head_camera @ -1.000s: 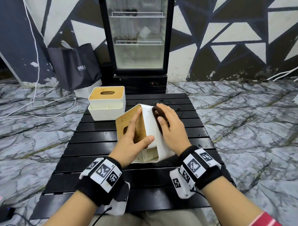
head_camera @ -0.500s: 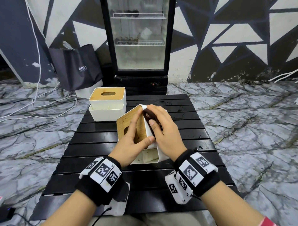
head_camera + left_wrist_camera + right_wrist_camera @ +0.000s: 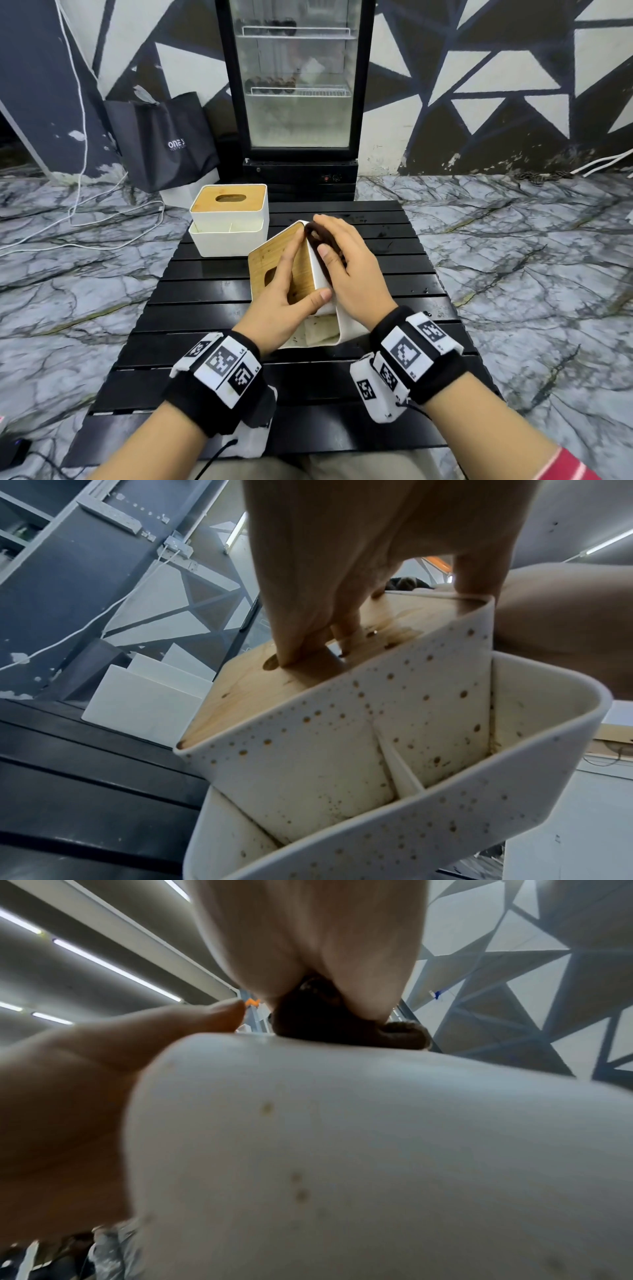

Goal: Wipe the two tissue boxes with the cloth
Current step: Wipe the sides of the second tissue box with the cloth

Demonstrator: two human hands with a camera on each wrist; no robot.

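Two tissue boxes are on the black slatted table (image 3: pixel 205 301). The upright tissue box (image 3: pixel 228 219) stands near the far left corner, white with a bamboo lid and an oval slot, untouched. The tilted tissue box (image 3: pixel 322 274) is near the middle of the table, tipped so that its bamboo lid faces left and its divided front tray faces the person.

The left hand (image 3: pixel 284 301) grips this tilted box: its fingers lie across the lid, some reaching into the slot, and the thumb curls round the near white edge. In the left wrist view the white walls and tray (image 3: pixel 342 764) carry many small brown spots. The right hand (image 3: pixel 352 270) presses one dark brown cloth (image 3: pixel 317 234) against the upturned white side of the box, fingers fairly straight over it; the right wrist view shows the cloth (image 3: pixel 329 1023) squeezed between palm and box.

Beyond the table's far edge stands one glass-door fridge (image 3: pixel 298 85) with wire shelves. Left of it a dark bag (image 3: pixel 164 140) leans against the wall, printed with white letters reading "ONE"; the rest is unreadable. White cables (image 3: pixel 78 192) trail over the marble floor left of the table. Each wrist wears a black band with square printed markers (image 3: pixel 222 363).
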